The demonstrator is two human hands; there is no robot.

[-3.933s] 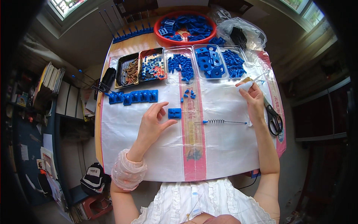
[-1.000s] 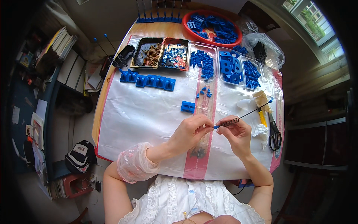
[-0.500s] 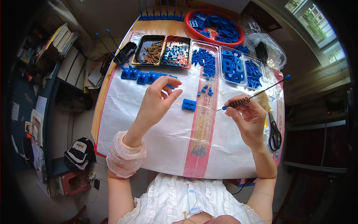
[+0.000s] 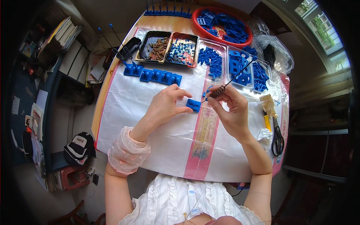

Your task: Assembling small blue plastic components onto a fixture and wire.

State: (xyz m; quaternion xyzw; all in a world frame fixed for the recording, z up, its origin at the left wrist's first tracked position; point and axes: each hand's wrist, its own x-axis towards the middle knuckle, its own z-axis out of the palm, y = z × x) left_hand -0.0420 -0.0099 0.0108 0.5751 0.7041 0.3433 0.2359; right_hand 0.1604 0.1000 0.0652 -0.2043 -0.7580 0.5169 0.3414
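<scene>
My right hand [image 4: 233, 111] pinches a thin dark rod with a coiled spring [image 4: 219, 91] around its lower part. The rod slants up to the right, over the clear trays. Its lower tip points at the right side of a small blue plastic block [image 4: 193, 105] on the white sheet; whether they touch I cannot tell. My left hand [image 4: 164, 106] is at the block's left side, thumb and index finger apart around its near edge. It does not visibly grip the block. Small blue pieces [image 4: 207, 91] lie partly hidden behind my right fingers.
Behind my left hand stands a row of blue blocks [image 4: 161, 77]. Farther back are a tray of brass-coloured screws [image 4: 157, 48], a tray of nuts [image 4: 182, 50], clear trays of blue parts [image 4: 210, 62] and a red basin [image 4: 248, 39]. Black-handled scissors [image 4: 277, 144] lie at the right.
My right hand has moved left with the spring rod, bringing its tip to the blue block. My left hand has come down and right to the block's left side.
</scene>
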